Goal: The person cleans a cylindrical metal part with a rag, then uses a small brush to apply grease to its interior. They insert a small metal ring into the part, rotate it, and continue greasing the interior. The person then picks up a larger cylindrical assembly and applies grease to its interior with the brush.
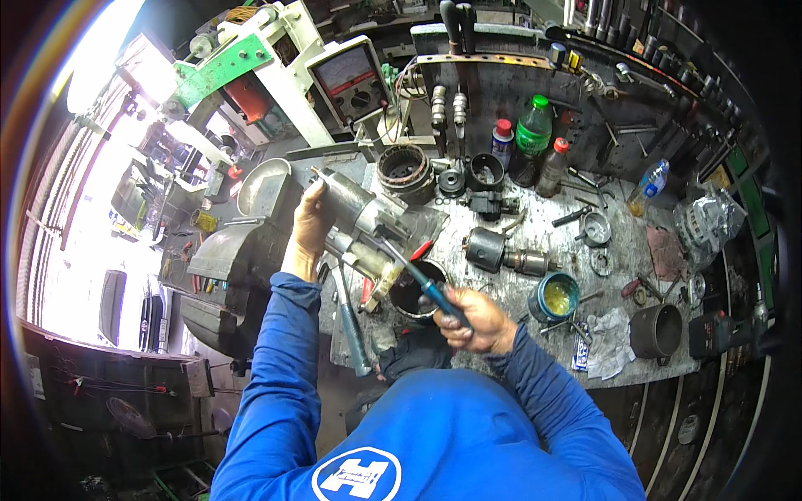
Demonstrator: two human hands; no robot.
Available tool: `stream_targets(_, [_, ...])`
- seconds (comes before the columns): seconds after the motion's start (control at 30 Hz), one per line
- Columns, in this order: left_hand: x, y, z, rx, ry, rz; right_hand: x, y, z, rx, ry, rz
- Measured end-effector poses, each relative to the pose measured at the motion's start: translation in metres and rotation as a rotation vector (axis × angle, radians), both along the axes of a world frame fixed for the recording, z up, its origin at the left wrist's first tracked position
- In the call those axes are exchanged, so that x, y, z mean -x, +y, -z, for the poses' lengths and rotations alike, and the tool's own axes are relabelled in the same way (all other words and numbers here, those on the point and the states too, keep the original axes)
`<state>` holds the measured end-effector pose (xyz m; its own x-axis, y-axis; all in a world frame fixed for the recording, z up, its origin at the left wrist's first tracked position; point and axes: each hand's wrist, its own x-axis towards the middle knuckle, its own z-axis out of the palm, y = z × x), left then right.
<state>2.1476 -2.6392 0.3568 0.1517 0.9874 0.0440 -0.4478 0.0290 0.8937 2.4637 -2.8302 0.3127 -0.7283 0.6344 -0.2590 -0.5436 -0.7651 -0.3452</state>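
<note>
My left hand is closed around the end of a silver starter motor, held tilted above the bench's left part. In my right hand is a screwdriver with a blue handle. Its shaft points up and left, and its tip is close to the motor's lower end; whether they touch I cannot tell. Below the motor a dark round can stands on the bench. Beside it lies a hammer with a dark grip. The palm side of my left hand is hidden.
To the right lie a motor armature, a blue tub of yellowish grease and a dark metal ring. Bottles, including a green-capped one, stand at the back. A bench vise is left of my arm, below an analog meter.
</note>
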Motion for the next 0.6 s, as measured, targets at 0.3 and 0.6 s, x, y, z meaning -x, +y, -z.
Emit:
stream_targets(0.3, [-0.004,-0.003,-0.002,0.024,-0.051,-0.015,0.028,-0.013,0.007,-1.25,-1.439,0.796])
stream_targets(0.6, [-0.001,-0.001,0.002,0.057,-0.019,0.044,0.001,0.002,0.009,-0.574,-0.715,0.276])
